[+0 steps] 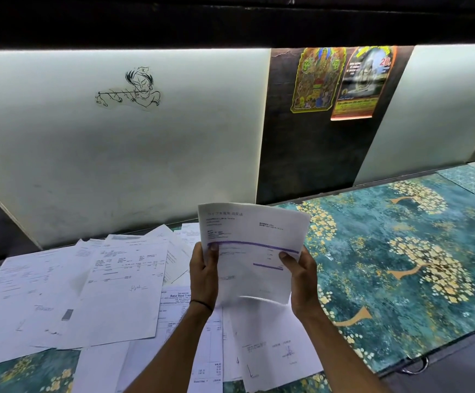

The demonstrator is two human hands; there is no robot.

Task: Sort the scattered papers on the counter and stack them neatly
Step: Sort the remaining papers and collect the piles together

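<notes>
Both hands grip one sheet (252, 251) (papers (89, 285) below).

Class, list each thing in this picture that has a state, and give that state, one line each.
left hand: grips the purple-lined paper at its left edge.
right hand: grips its right edge.
purple-lined paper: lifted above the counter, bowed.
loose papers: scattered, overlapping, unstacked.
counter: left part covered by the loose papers.
posters: two, stuck to the dark wall panel.
</notes>
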